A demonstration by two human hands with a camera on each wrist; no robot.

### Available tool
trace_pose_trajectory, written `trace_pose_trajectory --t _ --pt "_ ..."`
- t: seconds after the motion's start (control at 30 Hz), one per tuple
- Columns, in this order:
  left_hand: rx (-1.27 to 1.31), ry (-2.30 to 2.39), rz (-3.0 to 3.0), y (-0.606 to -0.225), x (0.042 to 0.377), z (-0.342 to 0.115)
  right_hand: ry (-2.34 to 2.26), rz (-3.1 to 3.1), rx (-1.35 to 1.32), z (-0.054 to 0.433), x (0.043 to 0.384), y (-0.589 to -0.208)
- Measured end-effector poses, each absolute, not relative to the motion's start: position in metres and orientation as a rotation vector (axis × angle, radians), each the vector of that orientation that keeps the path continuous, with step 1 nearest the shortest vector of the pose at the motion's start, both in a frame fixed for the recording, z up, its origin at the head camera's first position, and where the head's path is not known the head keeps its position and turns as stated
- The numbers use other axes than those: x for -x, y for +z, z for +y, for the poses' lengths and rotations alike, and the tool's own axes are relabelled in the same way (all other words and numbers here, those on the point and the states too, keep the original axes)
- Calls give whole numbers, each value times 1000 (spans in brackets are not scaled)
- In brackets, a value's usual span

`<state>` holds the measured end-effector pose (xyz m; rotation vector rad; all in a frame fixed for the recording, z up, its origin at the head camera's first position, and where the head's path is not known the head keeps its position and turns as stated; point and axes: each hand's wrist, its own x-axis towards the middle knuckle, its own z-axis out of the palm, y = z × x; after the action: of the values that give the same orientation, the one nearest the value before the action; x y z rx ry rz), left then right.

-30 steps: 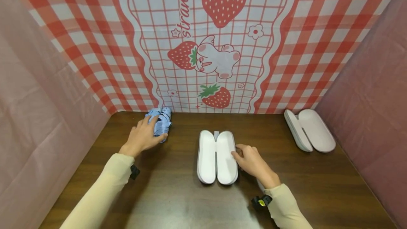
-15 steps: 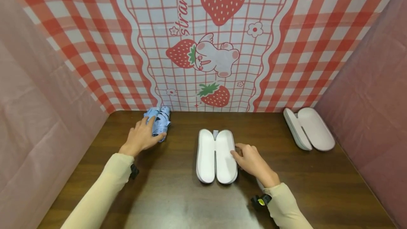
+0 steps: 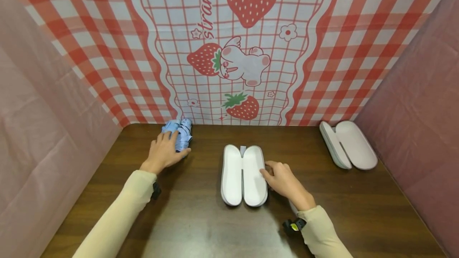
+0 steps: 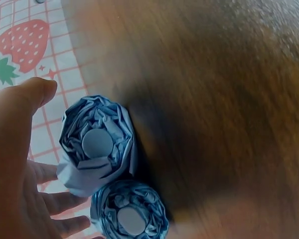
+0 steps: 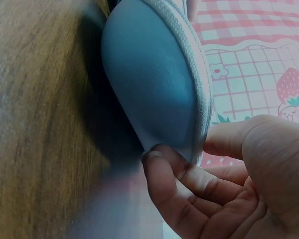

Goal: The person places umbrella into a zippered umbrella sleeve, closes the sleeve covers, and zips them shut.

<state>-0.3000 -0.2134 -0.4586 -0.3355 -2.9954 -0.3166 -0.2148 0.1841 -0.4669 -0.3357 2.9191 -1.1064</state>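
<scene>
Two small folded umbrellas in light blue cloth lie side by side at the back left, the right one [image 3: 183, 135] more exposed than the left one [image 3: 170, 126]. My left hand [image 3: 162, 153] reaches over their near part, fingers spread. In the left wrist view the thumb stands apart from the nearer umbrella [image 4: 97, 143], and the fingers lie alongside both rolls. At the middle of the table, a long hard case [image 3: 232, 176] with white lining lies unfolded. My right hand [image 3: 287, 182] pinches its right edge, thumb at the rim; the blue-grey shell [image 5: 149, 74] shows in the right wrist view.
A second unfolded case [image 3: 358, 146] lies at the back right by the pink side cloth. A pale edge [image 3: 293, 208] of something shows behind my right wrist. The strawberry-print cloth [image 3: 247, 67] rises along the table's back edge.
My left hand has shifted a little to the right over the umbrellas, its thumb now further right. My right hand and the case it holds have stayed in place.
</scene>
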Motion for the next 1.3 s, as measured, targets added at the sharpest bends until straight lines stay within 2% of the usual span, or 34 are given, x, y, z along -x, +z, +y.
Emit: trace_pose_trajectory --t 1.3 --pt "322 -379 -2908 -461 304 -180 -1090 2938 400 185 215 -469"
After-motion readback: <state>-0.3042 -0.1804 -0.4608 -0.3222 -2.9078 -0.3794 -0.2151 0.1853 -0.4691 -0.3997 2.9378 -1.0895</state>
